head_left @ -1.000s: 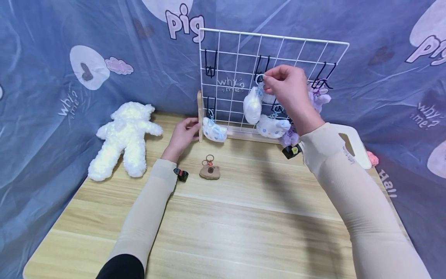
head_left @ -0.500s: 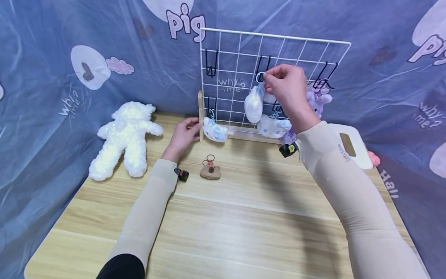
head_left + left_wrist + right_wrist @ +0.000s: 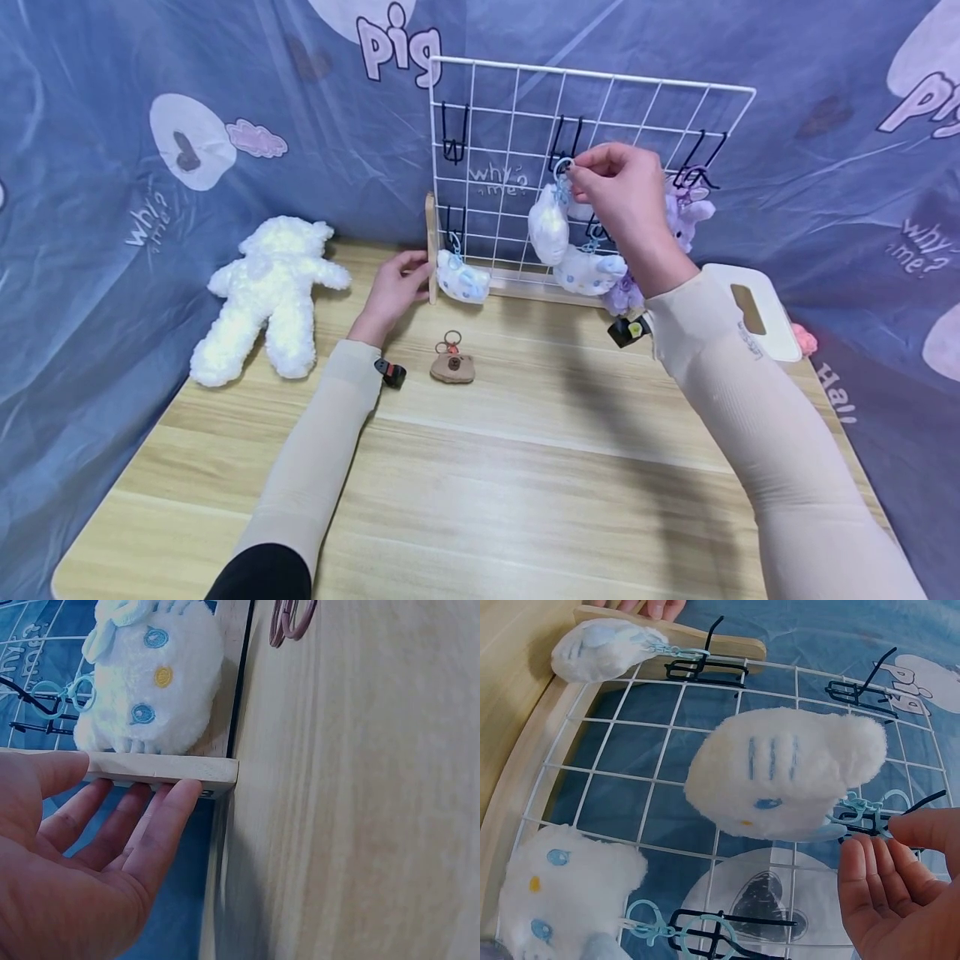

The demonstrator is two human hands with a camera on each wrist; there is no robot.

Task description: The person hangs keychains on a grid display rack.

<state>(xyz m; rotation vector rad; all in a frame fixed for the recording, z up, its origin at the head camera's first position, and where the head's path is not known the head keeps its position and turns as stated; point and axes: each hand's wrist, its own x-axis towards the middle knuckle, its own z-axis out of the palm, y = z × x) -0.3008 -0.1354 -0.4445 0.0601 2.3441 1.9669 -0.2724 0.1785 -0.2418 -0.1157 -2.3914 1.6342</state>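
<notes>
In the head view my right hand (image 3: 622, 187) pinches the light blue ring (image 3: 564, 167) of a white plush keychain (image 3: 549, 225) at a black hook. The plush hangs side-on, its ring beside that hook (image 3: 870, 821) in the right wrist view; whether it is on the hook, I cannot tell. My left hand (image 3: 393, 292) touches the wooden side post (image 3: 432, 250) of the white wire rack, its fingers fairly straight against the outer face (image 3: 172, 769). Close by hangs a second white plush keychain (image 3: 462, 279) with blue eyes. Another white plush (image 3: 588, 271) hangs lower right.
A brown plush keychain (image 3: 452, 367) lies on the wooden table (image 3: 480, 483). To the left lies a fluffy white doll (image 3: 266, 300). Purple plush keychains (image 3: 686, 217) hang at the rack's right, partly behind the right arm. A white board with a handle slot (image 3: 776, 333) stands beyond.
Both hands stay nearly in place. The right hand and its white plush shift very slightly at the hook; the left hand keeps touching the post.
</notes>
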